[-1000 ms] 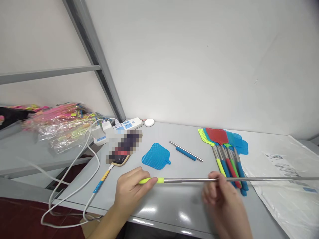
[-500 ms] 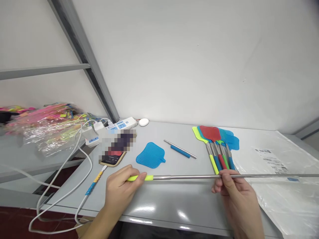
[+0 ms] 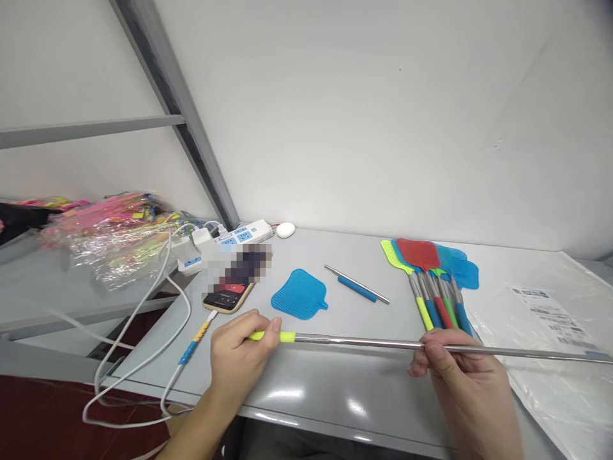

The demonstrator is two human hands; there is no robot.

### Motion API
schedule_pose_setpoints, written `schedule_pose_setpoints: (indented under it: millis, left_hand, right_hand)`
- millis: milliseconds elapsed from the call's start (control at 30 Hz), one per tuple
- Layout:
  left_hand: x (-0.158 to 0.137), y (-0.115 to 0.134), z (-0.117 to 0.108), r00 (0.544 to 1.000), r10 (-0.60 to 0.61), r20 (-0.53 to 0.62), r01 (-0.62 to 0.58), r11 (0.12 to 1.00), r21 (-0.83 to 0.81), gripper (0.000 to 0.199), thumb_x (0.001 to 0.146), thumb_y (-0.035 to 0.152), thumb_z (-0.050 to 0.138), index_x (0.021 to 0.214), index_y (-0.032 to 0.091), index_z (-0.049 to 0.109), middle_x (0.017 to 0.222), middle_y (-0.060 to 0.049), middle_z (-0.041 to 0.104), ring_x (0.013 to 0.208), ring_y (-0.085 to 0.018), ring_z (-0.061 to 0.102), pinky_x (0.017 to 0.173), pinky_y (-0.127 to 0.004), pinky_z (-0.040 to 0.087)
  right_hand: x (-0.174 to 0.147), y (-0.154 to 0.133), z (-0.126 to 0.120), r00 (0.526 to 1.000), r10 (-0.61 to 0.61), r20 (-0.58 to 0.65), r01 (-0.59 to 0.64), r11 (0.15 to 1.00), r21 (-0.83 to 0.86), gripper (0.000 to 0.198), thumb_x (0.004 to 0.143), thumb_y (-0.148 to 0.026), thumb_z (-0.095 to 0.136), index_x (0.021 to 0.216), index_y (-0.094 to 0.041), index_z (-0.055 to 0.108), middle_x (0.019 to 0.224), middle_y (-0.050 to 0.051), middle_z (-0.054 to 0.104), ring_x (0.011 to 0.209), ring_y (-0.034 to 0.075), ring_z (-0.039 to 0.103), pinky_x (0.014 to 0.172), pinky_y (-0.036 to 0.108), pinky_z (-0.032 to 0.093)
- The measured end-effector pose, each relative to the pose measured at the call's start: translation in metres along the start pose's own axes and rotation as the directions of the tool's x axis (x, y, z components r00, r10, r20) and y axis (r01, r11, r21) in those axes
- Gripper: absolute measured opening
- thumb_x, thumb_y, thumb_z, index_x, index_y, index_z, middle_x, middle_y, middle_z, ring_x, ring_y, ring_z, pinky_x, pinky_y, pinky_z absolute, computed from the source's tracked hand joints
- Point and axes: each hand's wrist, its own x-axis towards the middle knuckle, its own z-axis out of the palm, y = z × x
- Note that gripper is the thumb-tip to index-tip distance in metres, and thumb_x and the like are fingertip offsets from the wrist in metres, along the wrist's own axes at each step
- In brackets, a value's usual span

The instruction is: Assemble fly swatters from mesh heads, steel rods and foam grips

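Observation:
My left hand (image 3: 244,354) is closed around the yellow-green grip of an extended telescopic fly swatter handle (image 3: 373,343). My right hand (image 3: 467,380) pinches its metal tube farther along; the tube runs out of view at the right edge. Beyond my left hand lies a loose blue swatter head (image 3: 299,294), flat on the table. A short metal rod (image 3: 335,272) with a blue grip (image 3: 357,289) alongside it rests right of that head. Several fly swatters (image 3: 419,253) with red, blue and yellow-green heads lie bunched behind my right hand, grips toward me.
A phone (image 3: 230,297) on a charging cable (image 3: 194,345) lies at the left, near a power strip (image 3: 261,231) and a white oval object (image 3: 286,230). Plastic-wrapped bundles (image 3: 115,223) fill the left shelf. A white plastic bag (image 3: 536,383) covers the table's right side.
The view has turned a little left, so things on the table sit farther right. The tube now slopes slightly down toward the right. Both hands keep their hold on the handle.

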Motion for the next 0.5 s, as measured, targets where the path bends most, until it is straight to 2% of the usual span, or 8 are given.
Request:
schedule_pose_setpoints:
  millis: [167, 333, 500]
  left_hand:
    - [-0.001, 0.004, 0.002, 0.999, 0.023, 0.039, -0.021, 0.999, -0.039, 0.031, 0.084, 0.024, 0.061, 0.055, 0.018, 0.053, 0.05, 0.005, 0.043, 0.047, -0.009, 0.039, 0.049, -0.023, 0.031]
    - [-0.004, 0.006, 0.005, 0.99, 0.088, 0.112, -0.077, 0.992, -0.098, 0.027, 0.084, 0.027, 0.062, 0.058, 0.018, 0.056, 0.05, 0.004, 0.046, 0.047, -0.01, 0.04, 0.048, -0.023, 0.031]
    - [-0.002, 0.008, 0.003, 0.981, 0.152, 0.123, -0.133, 0.98, -0.15, 0.027, 0.083, 0.03, 0.063, 0.06, 0.019, 0.054, 0.052, 0.004, 0.046, 0.048, -0.009, 0.041, 0.047, -0.023, 0.032]
  right_hand:
    - [-0.005, -0.005, 0.018, 0.996, -0.029, 0.081, 0.037, 0.994, -0.102, 0.012, 0.081, -0.032, 0.07, 0.08, -0.022, 0.066, 0.061, 0.001, 0.063, 0.059, 0.016, 0.06, 0.058, 0.027, 0.05]
    - [-0.012, -0.007, 0.051, 0.988, 0.03, 0.152, -0.017, 0.996, -0.084, 0.015, 0.079, -0.036, 0.071, 0.077, -0.022, 0.068, 0.059, 0.0, 0.062, 0.058, 0.016, 0.062, 0.056, 0.027, 0.051]
    - [-0.021, -0.012, 0.074, 0.985, 0.091, 0.145, -0.084, 0.995, -0.055, 0.018, 0.075, -0.038, 0.074, 0.075, -0.021, 0.069, 0.06, 0.001, 0.063, 0.055, 0.015, 0.06, 0.053, 0.026, 0.05]
